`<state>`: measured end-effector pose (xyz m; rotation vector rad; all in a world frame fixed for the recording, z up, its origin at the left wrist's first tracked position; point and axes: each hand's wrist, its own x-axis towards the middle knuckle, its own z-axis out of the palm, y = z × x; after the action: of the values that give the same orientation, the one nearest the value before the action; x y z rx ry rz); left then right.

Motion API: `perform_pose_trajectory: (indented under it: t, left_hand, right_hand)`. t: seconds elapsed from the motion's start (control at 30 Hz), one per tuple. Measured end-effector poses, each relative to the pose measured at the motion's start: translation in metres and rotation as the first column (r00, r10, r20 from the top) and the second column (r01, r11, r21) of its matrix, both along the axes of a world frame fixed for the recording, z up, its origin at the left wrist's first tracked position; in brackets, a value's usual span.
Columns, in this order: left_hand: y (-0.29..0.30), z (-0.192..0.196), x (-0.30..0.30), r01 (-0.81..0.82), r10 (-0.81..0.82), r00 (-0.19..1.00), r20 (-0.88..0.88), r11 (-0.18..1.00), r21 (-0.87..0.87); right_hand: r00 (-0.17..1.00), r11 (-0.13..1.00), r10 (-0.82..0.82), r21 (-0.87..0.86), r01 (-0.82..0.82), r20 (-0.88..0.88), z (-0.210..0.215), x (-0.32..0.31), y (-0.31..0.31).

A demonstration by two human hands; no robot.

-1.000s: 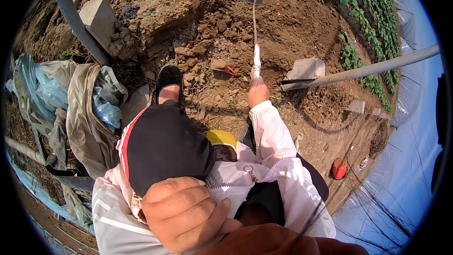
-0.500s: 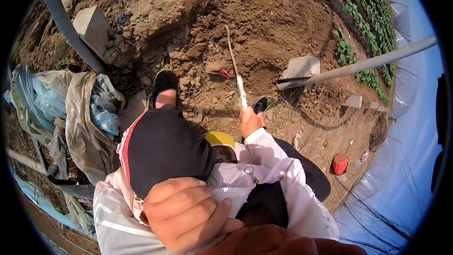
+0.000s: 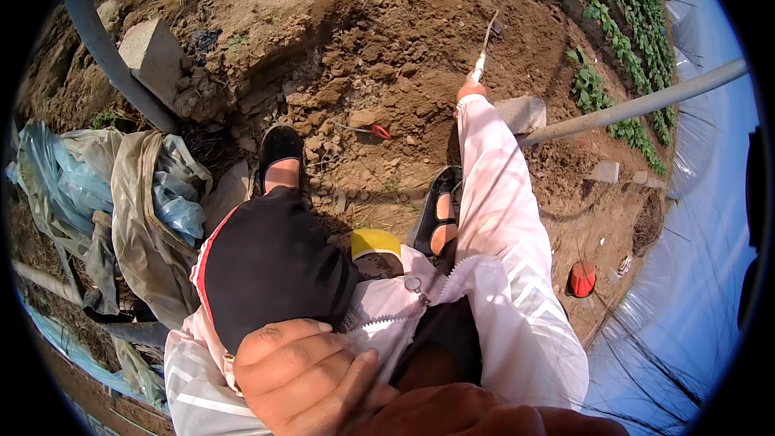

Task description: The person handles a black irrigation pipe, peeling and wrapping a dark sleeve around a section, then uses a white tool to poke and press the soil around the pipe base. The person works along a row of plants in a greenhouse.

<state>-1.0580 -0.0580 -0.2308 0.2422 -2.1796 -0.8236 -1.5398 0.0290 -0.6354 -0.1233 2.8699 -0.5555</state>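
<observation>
In my right hand (image 3: 472,89), stretched far forward over the soil, is the white-wrapped end of a thin stick (image 3: 489,32). A small dark piece, too small to name, shows beside its far tip. My left hand (image 3: 299,367) is closed, its fingers curled over by my left knee (image 3: 274,266) and the open jacket front (image 3: 387,299). Whatever it may hold is hidden. A thin metal tool with a red handle (image 3: 379,132) lies on the dirt between my shoes and my right arm.
Crumpled plastic sheeting (image 3: 145,194) lies at left. A curved grey pipe (image 3: 109,48) and a concrete block (image 3: 153,52) stand behind it. At right are another pipe (image 3: 646,101), a block (image 3: 521,113), green plants (image 3: 622,40) and a red container (image 3: 581,279). Loose soil (image 3: 379,40) spreads ahead.
My right hand has moved forward and to the right with the stick, and the arm is now stretched out. More of my right shoe shows. My left hand has shifted slightly left.
</observation>
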Motion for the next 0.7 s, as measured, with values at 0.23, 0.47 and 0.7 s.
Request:
perform_pose_trajectory:
  t: [0.23, 0.47, 0.7]
  left_hand:
    - [0.002, -0.003, -0.011, -0.029, 0.030, 1.000, -0.009, 0.998, 0.061]
    - [0.018, -0.023, -0.015, -0.081, 0.068, 0.979, -0.193, 0.995, -0.060]
    - [0.020, -0.024, -0.015, -0.140, 0.130, 0.965, -0.226, 0.990, -0.029]
  right_hand:
    - [0.939, 0.950, 0.267, 0.106, -0.294, 0.216, 0.127, 0.175, 0.125]
    - [0.959, 0.951, 0.283, 0.118, -0.285, 0.030, 0.069, 0.067, 0.041]
    - [0.913, 0.941, 0.316, 0.035, -0.336, 0.259, 0.137, 0.221, 0.116]
